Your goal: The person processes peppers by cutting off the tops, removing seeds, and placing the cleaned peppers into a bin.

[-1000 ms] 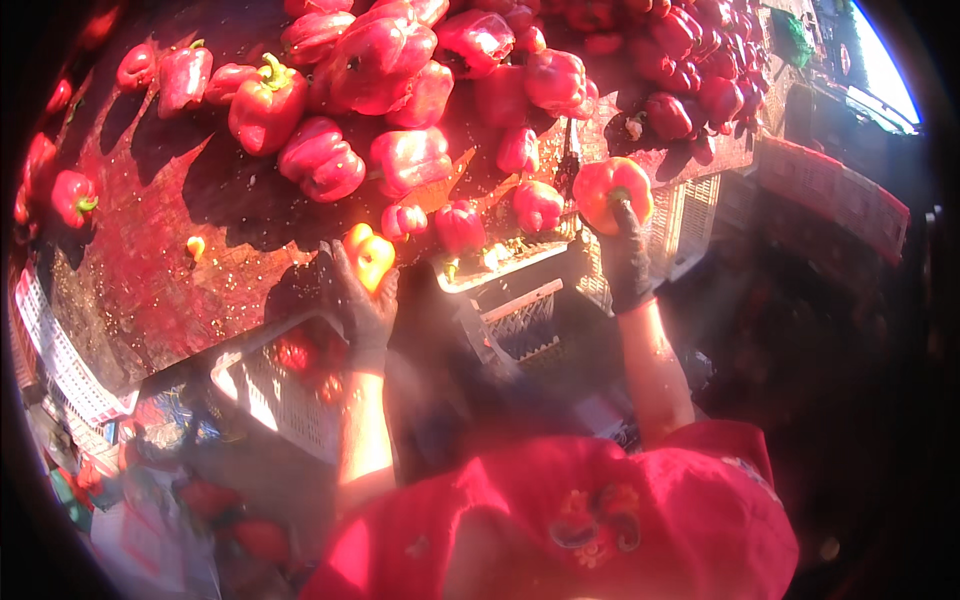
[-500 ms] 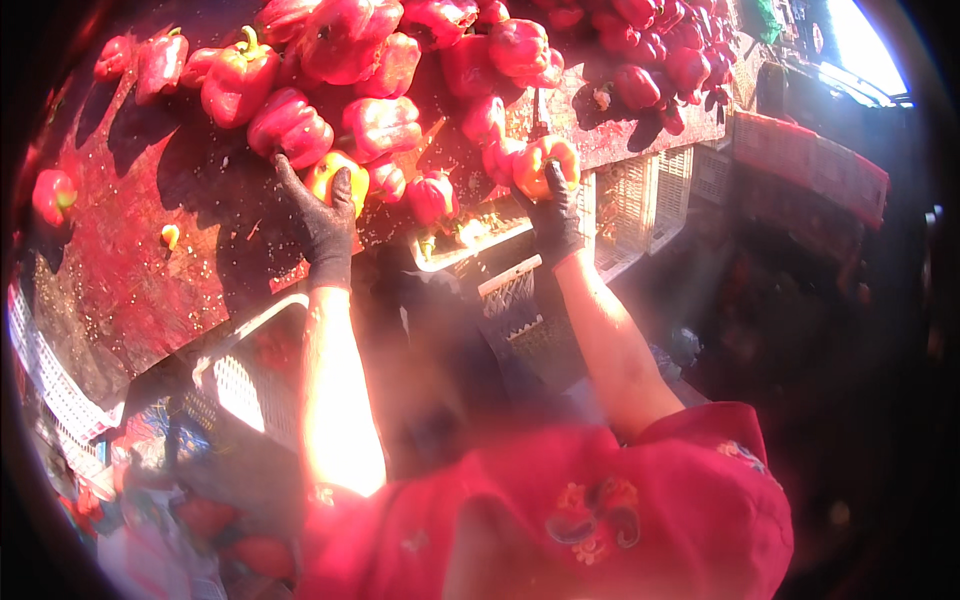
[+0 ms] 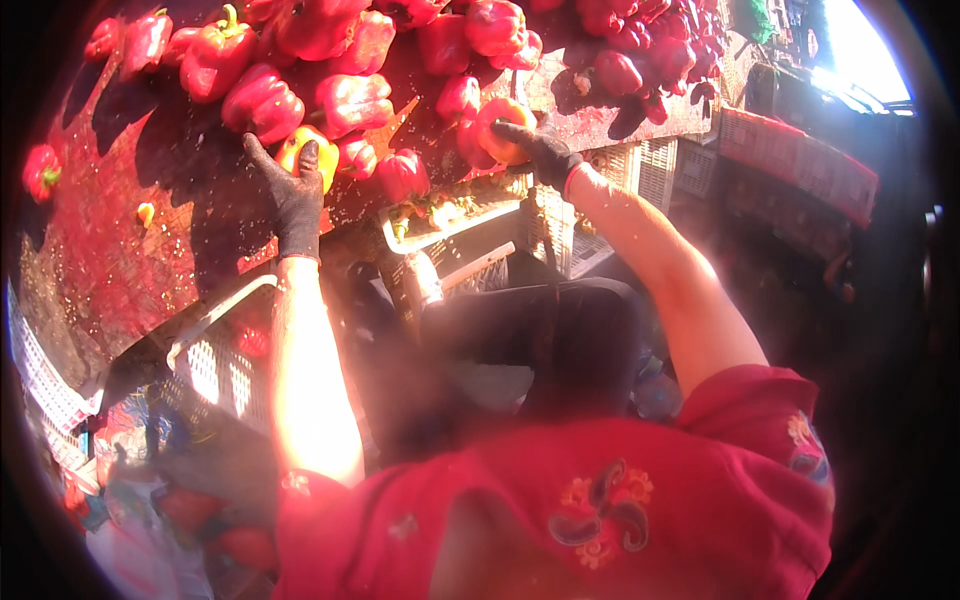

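The stained red worktop (image 3: 100, 260) is the largest thing here, its near edge slanting from the lower left up to the right. A heap of red peppers (image 3: 665, 50) crowds its right end, and looser red peppers (image 3: 355, 103) lie scattered across its middle and far side. A white basket (image 3: 215, 375) stands below the near edge toward the left; a white tray (image 3: 455, 238) with stems and scraps sits against the middle of that edge.

Both hands wear dark gloves. The left hand (image 3: 290, 195) grips a yellow-orange pepper (image 3: 291, 152) between thumb and fingers, over the worktop near its front edge. The right hand (image 3: 545, 155) grasps an orange-red pepper (image 3: 508, 148) farther right along that edge, one digit laid across it; the rest of its grip is hidden. Smallest is an orange scrap (image 3: 146, 213), well apart, toward the worktop's left end.
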`<state>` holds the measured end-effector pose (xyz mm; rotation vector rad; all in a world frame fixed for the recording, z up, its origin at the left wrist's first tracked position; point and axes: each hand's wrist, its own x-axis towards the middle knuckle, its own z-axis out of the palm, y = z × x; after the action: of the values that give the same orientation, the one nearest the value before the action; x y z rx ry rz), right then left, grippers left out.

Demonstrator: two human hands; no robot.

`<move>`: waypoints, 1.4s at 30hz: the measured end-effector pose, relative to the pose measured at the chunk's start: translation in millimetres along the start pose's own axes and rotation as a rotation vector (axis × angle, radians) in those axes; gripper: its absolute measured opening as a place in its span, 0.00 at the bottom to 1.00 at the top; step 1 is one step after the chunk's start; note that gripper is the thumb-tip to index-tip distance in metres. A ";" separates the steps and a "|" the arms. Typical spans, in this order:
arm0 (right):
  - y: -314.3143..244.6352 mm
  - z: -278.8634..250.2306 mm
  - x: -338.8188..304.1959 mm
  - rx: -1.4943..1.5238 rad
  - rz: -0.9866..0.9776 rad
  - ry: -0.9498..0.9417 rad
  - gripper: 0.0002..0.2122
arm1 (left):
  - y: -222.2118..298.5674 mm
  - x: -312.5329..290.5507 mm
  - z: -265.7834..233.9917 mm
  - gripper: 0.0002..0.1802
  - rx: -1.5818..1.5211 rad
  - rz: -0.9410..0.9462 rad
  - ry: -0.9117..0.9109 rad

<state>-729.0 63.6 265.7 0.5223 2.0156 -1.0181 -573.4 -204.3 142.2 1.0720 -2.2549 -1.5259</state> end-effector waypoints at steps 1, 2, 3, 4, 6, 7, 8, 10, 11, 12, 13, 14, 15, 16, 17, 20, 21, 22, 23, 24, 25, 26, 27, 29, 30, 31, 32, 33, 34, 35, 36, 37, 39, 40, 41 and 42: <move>2.7 2.4 5.6 0.037 0.058 -0.024 0.22 | 1.2 -1.1 -1.2 0.50 0.036 0.013 0.003; 5.9 1.6 -2.0 0.065 -0.019 0.031 0.21 | 3.6 -1.4 -1.4 0.50 0.073 0.027 0.005; 7.7 1.1 4.9 0.059 -0.013 0.012 0.20 | 3.4 -1.8 -1.1 0.49 0.084 0.026 0.014; 8.0 0.8 10.3 0.055 -0.007 -0.005 0.19 | 3.6 -1.3 -1.4 0.49 0.096 0.027 0.023; 10.6 -4.7 9.3 0.108 -0.071 -0.066 0.23 | 2.0 -1.6 -3.0 0.48 0.160 0.041 0.029; 21.6 -7.9 18.9 0.101 -0.042 -0.019 0.26 | 6.1 -1.4 -4.3 0.48 0.152 0.039 0.020; 31.0 -11.0 27.5 0.094 -0.013 0.028 0.30 | 8.6 -0.7 -4.7 0.48 0.165 0.042 0.015; 27.9 -12.9 29.2 0.049 -0.006 0.010 0.34 | 7.3 0.7 -5.5 0.48 0.190 0.038 0.018; 26.7 -14.8 29.6 0.025 -0.002 0.001 0.36 | 3.5 1.1 -4.0 0.48 0.191 0.049 0.034; 27.1 -15.2 31.6 0.042 0.001 -0.012 0.35 | 3.6 1.9 -4.2 0.48 0.190 0.058 0.037; 28.4 -16.9 33.0 0.058 0.004 -0.025 0.34 | 3.9 2.5 -4.2 0.48 0.188 0.065 0.041; 30.4 -19.6 34.3 0.073 0.007 -0.038 0.33 | 4.4 3.3 -3.6 0.48 0.186 0.071 0.045; 32.6 -18.8 30.2 0.034 -0.143 -0.090 0.31 | 4.5 2.1 -5.1 0.48 0.169 0.011 0.017; 31.1 -19.1 28.4 0.041 -0.168 -0.084 0.30 | 4.2 1.9 -4.9 0.48 0.178 -0.013 0.018; 27.1 -20.0 26.9 0.048 -0.192 -0.079 0.29 | 3.5 2.3 -3.3 0.48 0.186 -0.038 0.021; 27.3 -24.3 30.7 0.107 -0.056 -0.059 0.21 | 1.9 3.1 -3.3 0.49 0.122 -0.091 0.010; 28.5 -23.9 32.4 0.151 -0.089 -0.028 0.20 | 0.2 5.2 -1.4 0.50 0.097 -0.095 0.018; 32.5 -22.7 27.7 0.199 -0.109 0.002 0.20 | 2.4 5.5 -1.7 0.50 0.079 -0.104 0.017; 27.5 -29.7 23.5 0.206 -0.155 -0.156 0.23 | 8.0 6.0 -2.0 0.50 0.048 -0.138 0.009; 29.1 -33.6 26.7 0.171 -0.189 -0.195 0.22 | 4.8 8.1 -2.2 0.50 0.044 -0.129 0.030; 30.2 -36.7 24.0 0.230 -0.187 -0.235 0.22 | 1.5 8.0 -1.8 0.50 0.056 -0.120 0.045; 32.1 -41.2 23.4 0.291 -0.182 -0.275 0.23 | -1.9 7.9 -0.7 0.50 0.070 -0.111 0.057; 48.1 -46.2 30.8 0.333 -0.148 -0.203 0.26 | -2.8 9.4 2.2 0.51 0.045 -0.142 0.088; 70.0 -65.4 42.3 0.347 -0.193 -0.267 0.29 | 1.7 1.2 -3.9 0.53 0.039 -0.180 0.149; 73.1 -71.7 41.1 0.361 -0.210 -0.296 0.30 | 7.3 -9.2 -6.3 0.54 -0.034 -0.227 0.184; 80.3 -78.2 38.1 0.328 -0.297 -0.292 0.32 | 13.4 -19.1 -1.2 0.55 -0.068 -0.261 0.212; 89.1 -85.5 38.2 0.295 -0.382 -0.286 0.33 | 8.8 -31.7 1.8 0.54 0.089 -0.289 0.254; 105.5 -91.8 41.4 0.221 -0.456 -0.296 0.37 | -2.4 -59.0 4.6 0.54 0.251 -0.334 0.299; 123.8 -98.6 44.7 0.156 -0.532 -0.296 0.41 | -22.8 -84.3 19.1 0.53 -0.055 -0.226 0.367; 135.5 -89.5 33.4 0.145 -0.545 -0.241 0.43 | -15.7 -103.2 27.8 0.53 -0.056 -0.184 0.264; 143.6 -82.0 26.8 0.129 -0.549 -0.205 0.46 | 0.3 -123.9 43.2 0.52 -0.040 -0.214 0.227; 147.5 -75.2 31.0 -0.124 -0.665 -0.149 0.47 | 17.5 -130.3 60.6 0.52 0.031 -0.231 0.203; 136.3 -46.6 42.7 -0.322 -0.841 -0.077 0.47 | 24.3 -130.1 92.5 0.52 0.087 -0.207 0.213; 128.3 -32.5 52.7 -0.368 -0.935 -0.010 0.46 | 16.6 -120.7 112.6 0.51 0.069 -0.164 0.249; 118.4 -17.8 60.2 -0.380 -0.962 0.009 0.46 | 40.5 -97.9 121.0 0.51 0.259 -0.122 0.174; 115.0 -1.8 73.9 -0.332 -1.061 0.008 0.47 | 59.4 -77.4 128.9 0.50 0.439 -0.078 0.109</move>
<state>-698.8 133.5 152.2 -0.8180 2.4078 -1.1881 -614.7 -48.5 153.9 1.3299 -2.5602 -0.9849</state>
